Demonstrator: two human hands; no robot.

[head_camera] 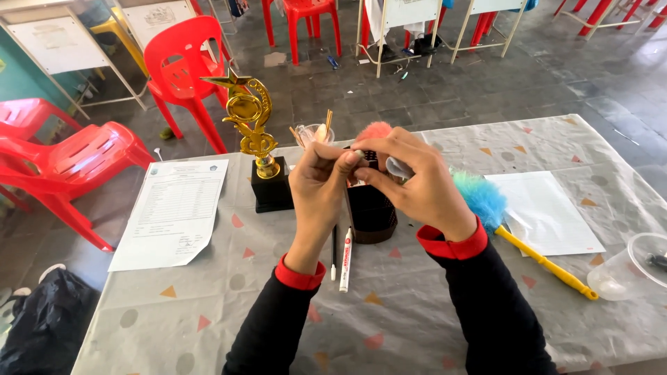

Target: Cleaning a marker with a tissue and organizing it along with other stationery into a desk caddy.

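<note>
1. A small dark object, seemingly a pen or its cap, is held between both hands above the black mesh pen holder (372, 212); what exactly it is cannot be told, as the fingers hide most of it.
2. The left hand (319, 184) is raised with the forearm upright, its fingers closed round the lower part of the object.
3. The right hand (410, 177) is brought in from the side, wrist bent inward, its fingertips pinched on the upper end, so that the two hands are touching.
4. The step in hand is judged to be a fitting or pulling of one part on the other; steady counter-grip from both hands would be called for.
5. On the surface (417, 305), a white marker (345, 260) and a thin dark pen (333, 253) are laid side by side just below the holder.
6. A gold trophy (253, 125) on a black base is stood just left of the holder, with a printed sheet (174, 212) further left.
7. A blue and pink feather duster (486, 201) with a yellow handle is laid to the right, partly hidden behind the right hand.
</note>
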